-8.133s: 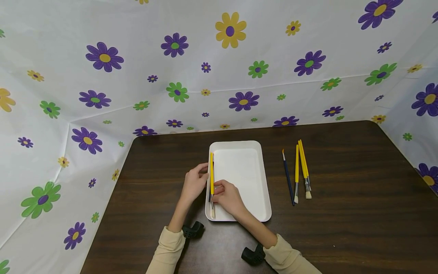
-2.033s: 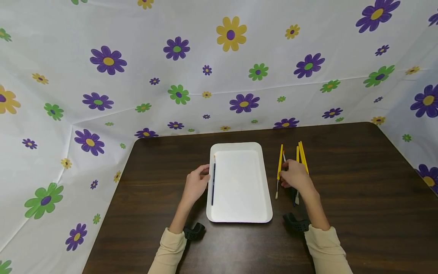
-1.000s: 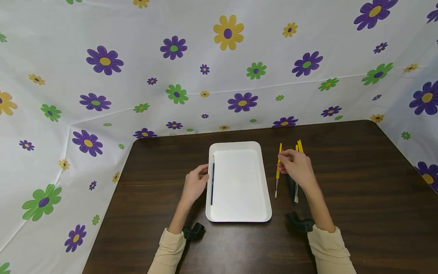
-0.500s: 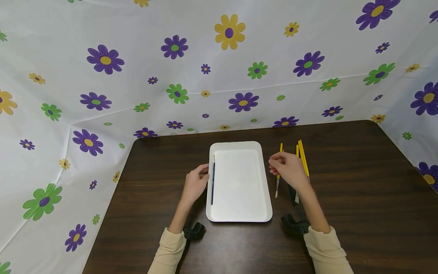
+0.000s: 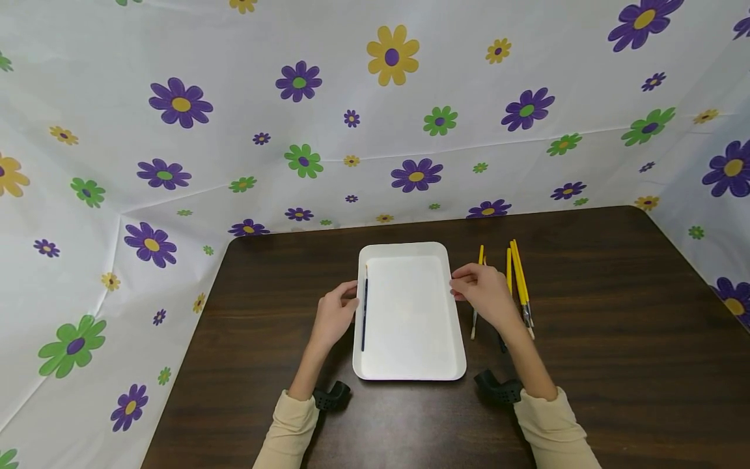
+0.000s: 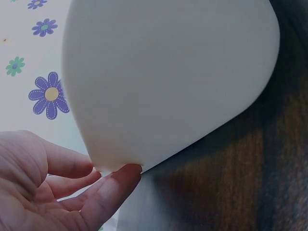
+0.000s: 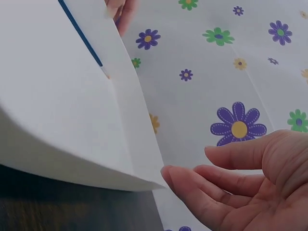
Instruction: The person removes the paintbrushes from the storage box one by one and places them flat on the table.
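Head view: shallow white rectangular plastic tray (image 5: 410,365), likely light and stiff; left hand (image 5: 335,316) and right hand (image 5: 482,294), fingers relaxed, touching its long rims, best held there.

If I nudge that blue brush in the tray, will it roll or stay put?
The blue brush looks thin, round and light, so it would probably roll easily. It lies along the left wall of the white tray, which likely stops it that way; the tray floor to its right looks smooth, so it may slide there.

White rectangular tray (image 5: 410,365), rounded corners, flat on the dark table. One slim dark-blue paintbrush (image 5: 364,316) inside, lying lengthwise along the left wall, bristle tip pointing away.
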Demonstrator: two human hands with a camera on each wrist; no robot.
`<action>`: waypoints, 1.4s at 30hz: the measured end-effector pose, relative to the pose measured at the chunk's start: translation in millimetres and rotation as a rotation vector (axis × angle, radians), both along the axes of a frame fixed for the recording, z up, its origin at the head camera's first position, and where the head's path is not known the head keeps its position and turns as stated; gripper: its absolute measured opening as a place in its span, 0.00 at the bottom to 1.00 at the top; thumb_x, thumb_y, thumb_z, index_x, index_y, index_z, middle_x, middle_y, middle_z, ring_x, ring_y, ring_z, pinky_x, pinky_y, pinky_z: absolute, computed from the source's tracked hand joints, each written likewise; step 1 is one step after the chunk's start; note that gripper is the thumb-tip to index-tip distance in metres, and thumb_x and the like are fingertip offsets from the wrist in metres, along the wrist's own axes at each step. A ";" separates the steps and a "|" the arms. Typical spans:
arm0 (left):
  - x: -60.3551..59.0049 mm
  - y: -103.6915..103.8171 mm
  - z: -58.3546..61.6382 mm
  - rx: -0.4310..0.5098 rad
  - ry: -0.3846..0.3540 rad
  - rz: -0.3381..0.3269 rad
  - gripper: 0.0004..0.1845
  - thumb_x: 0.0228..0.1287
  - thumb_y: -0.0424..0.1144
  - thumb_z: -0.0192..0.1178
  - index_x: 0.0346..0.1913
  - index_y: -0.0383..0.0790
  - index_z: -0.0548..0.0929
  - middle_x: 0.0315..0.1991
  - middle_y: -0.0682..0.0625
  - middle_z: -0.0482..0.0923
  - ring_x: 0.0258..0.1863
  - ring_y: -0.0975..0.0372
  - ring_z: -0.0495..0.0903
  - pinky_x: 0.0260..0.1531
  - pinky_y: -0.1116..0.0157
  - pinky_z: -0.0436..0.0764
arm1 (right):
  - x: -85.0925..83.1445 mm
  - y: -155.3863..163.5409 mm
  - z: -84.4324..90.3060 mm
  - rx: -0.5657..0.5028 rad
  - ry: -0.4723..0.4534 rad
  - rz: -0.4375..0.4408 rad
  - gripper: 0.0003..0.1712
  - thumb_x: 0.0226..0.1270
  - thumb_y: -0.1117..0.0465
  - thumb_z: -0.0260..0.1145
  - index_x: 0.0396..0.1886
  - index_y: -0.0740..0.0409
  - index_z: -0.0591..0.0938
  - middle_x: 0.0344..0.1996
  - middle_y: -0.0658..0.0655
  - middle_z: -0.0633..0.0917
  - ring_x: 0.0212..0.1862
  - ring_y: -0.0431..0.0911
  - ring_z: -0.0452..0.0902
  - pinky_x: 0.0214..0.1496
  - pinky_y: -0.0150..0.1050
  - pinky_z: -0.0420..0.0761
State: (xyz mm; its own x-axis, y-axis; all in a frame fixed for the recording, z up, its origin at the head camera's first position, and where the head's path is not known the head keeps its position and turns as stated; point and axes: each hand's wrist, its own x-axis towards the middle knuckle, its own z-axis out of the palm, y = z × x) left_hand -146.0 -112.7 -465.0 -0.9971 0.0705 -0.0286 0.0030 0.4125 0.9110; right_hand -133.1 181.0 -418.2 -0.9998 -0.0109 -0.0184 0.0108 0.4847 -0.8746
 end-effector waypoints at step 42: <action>-1.0 -1.0 -1.7 0.014 0.017 -0.008 0.20 0.72 0.26 0.56 0.64 0.28 0.80 0.56 0.33 0.83 0.46 0.46 0.88 0.34 0.58 0.89 | 1.0 -54.6 -31.2 -0.003 0.056 -0.058 0.14 0.65 0.68 0.72 0.47 0.74 0.85 0.38 0.65 0.88 0.41 0.58 0.86 0.46 0.48 0.86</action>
